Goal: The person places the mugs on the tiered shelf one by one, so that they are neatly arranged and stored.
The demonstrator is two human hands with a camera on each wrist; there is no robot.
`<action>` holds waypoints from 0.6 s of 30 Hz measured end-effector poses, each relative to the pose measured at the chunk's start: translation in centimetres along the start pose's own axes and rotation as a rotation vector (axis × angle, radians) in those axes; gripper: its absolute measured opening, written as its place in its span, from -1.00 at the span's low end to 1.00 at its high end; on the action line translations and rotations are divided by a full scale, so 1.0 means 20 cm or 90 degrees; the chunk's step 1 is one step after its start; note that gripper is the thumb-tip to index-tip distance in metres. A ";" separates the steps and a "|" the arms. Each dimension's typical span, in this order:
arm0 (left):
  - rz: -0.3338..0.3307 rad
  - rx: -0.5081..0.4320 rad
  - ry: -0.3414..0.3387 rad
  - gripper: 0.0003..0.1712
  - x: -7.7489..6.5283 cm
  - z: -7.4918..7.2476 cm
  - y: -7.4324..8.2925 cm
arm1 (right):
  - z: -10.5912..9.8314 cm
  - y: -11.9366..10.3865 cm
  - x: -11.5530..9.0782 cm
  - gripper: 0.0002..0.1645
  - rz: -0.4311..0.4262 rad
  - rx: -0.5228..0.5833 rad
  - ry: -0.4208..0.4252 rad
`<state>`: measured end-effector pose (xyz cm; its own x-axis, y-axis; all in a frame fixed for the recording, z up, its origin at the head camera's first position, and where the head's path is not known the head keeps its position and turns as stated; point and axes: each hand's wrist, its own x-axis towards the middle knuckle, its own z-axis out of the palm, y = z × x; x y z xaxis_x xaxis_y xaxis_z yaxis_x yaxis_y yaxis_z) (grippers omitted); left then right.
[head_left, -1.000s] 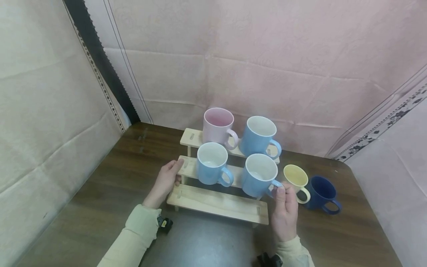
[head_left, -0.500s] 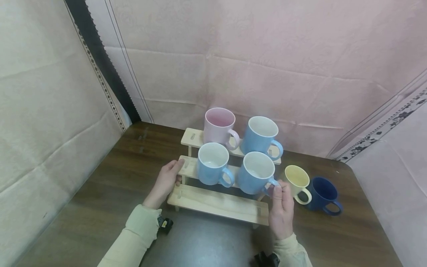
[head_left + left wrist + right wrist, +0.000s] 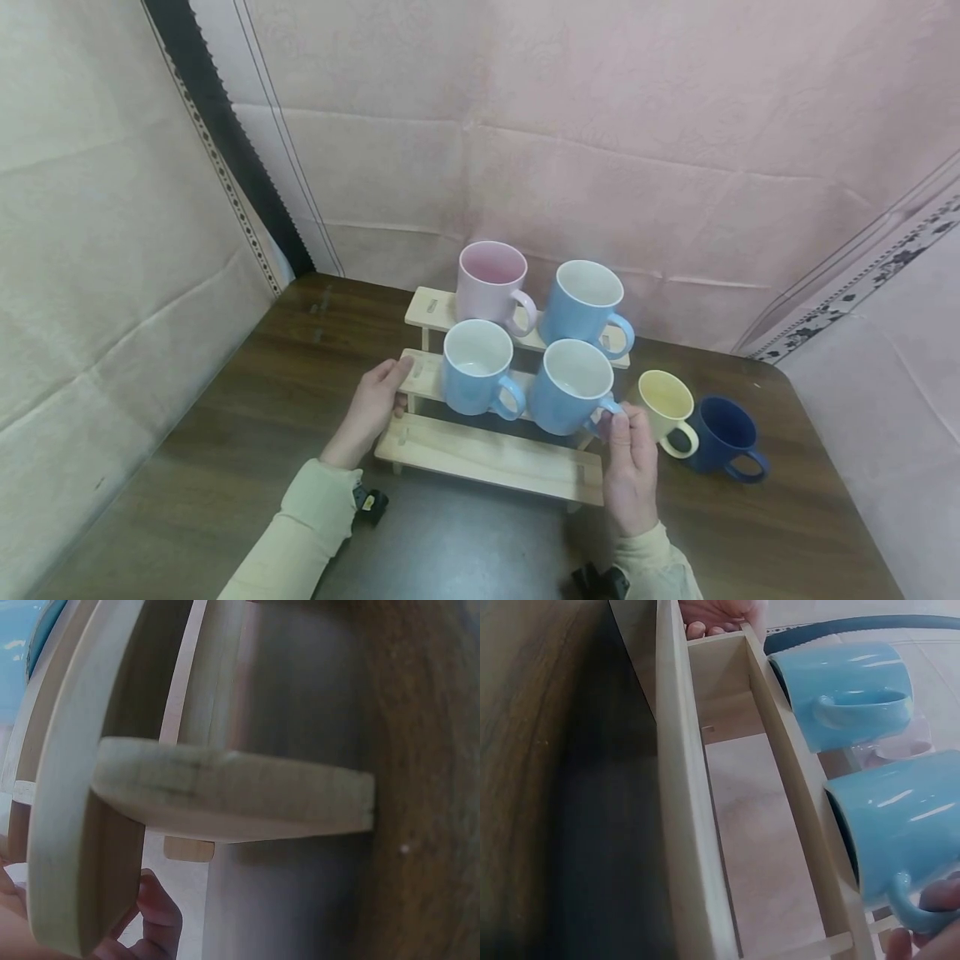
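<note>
A three-step wooden rack (image 3: 487, 462) stands on the table. My left hand (image 3: 378, 393) grips the left end of its middle shelf, thumb above and fingers curled below; those fingers (image 3: 159, 915) show under the wood in the left wrist view. With my right hand (image 3: 632, 471) I pinch the handle of a light blue mug (image 3: 567, 400) at the right of the middle shelf. This mug stands upright, its base close over the shelf in the right wrist view. To its left on that shelf is another light blue mug (image 3: 468, 379).
On the top shelf stand a pink mug (image 3: 483, 292) and a light blue mug (image 3: 573, 312). A yellow mug (image 3: 660, 404) and a dark blue mug (image 3: 720, 437) sit on the table right of the rack, close beside my right hand. Cloth walls (image 3: 585, 150) enclose the table.
My right hand has moved the right-hand blue mug on the middle shelf a little to the left, nearer the other mug. My left hand has stayed on the rack.
</note>
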<state>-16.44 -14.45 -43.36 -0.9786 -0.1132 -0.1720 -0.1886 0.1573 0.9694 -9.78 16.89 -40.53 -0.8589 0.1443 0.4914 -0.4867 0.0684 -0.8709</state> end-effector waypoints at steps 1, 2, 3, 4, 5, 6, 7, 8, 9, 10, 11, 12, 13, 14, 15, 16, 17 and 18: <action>0.001 0.001 0.000 -0.44 0.00 0.00 0.00 | 0.00 0.00 0.00 -0.71 0.005 0.005 -0.001; 0.002 0.001 0.000 -0.44 0.00 0.00 0.00 | 0.00 -0.01 0.00 -0.71 0.008 0.007 -0.002; 0.003 0.002 0.000 -0.45 0.00 0.00 0.00 | 0.00 -0.01 0.00 -0.71 0.010 0.007 -0.003; 0.002 0.002 0.000 -0.45 0.00 0.00 0.00 | 0.00 -0.01 0.01 -0.71 0.011 0.002 -0.003; 0.003 0.001 0.000 -0.44 0.00 0.00 0.00 | -0.01 -0.02 0.01 -0.72 0.013 -0.001 0.000; 0.002 0.002 0.000 -0.45 0.00 0.00 0.00 | -0.01 -0.02 0.01 -0.72 0.017 -0.007 0.005; 0.002 0.002 0.000 -0.44 0.00 0.00 -0.01 | -0.01 -0.03 0.01 -0.72 0.020 -0.014 0.007; 0.002 0.001 0.000 -0.44 0.00 0.00 -0.01 | -0.02 -0.03 0.01 -0.73 0.024 -0.024 0.009; 0.002 0.002 0.000 -0.44 0.00 0.00 -0.01 | -0.02 -0.04 0.01 -0.74 0.029 -0.040 0.013; 0.002 0.001 0.001 -0.43 0.00 0.00 -0.01 | -0.03 -0.04 0.01 -0.74 0.038 -0.056 0.015; 0.002 0.001 0.002 -0.43 0.00 0.00 -0.01 | -0.03 -0.05 0.01 -0.74 0.047 -0.070 0.015; 0.002 0.001 0.003 -0.43 0.00 0.00 -0.01 | -0.04 -0.05 0.01 -0.74 0.057 -0.084 0.013; 0.002 0.002 0.004 -0.43 0.00 0.00 -0.01 | -0.05 -0.06 0.01 -0.74 0.065 -0.102 0.010; 0.002 0.001 0.004 -0.43 0.00 0.00 -0.01 | -0.05 -0.06 0.01 -0.75 0.072 -0.118 0.006; 0.003 0.001 0.004 -0.43 0.00 0.00 -0.01 | -0.06 -0.06 0.01 -0.75 0.077 -0.139 0.003; 0.003 0.000 0.004 -0.44 0.00 0.00 -0.01 | -0.07 -0.07 0.01 -0.74 0.081 -0.155 -0.001; 0.004 -0.001 0.004 -0.44 0.00 0.00 -0.01 | -0.08 -0.07 0.01 -0.73 0.082 -0.170 -0.004; 0.005 -0.002 0.004 -0.44 0.00 0.00 -0.01 | -0.09 -0.07 0.01 -0.72 0.082 -0.184 -0.006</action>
<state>-16.38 -14.44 -43.47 -0.9797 -0.1174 -0.1627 -0.1799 0.1551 0.9714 -8.95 18.64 -39.25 -0.9124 0.1612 0.3762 -0.3101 0.3276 -0.8925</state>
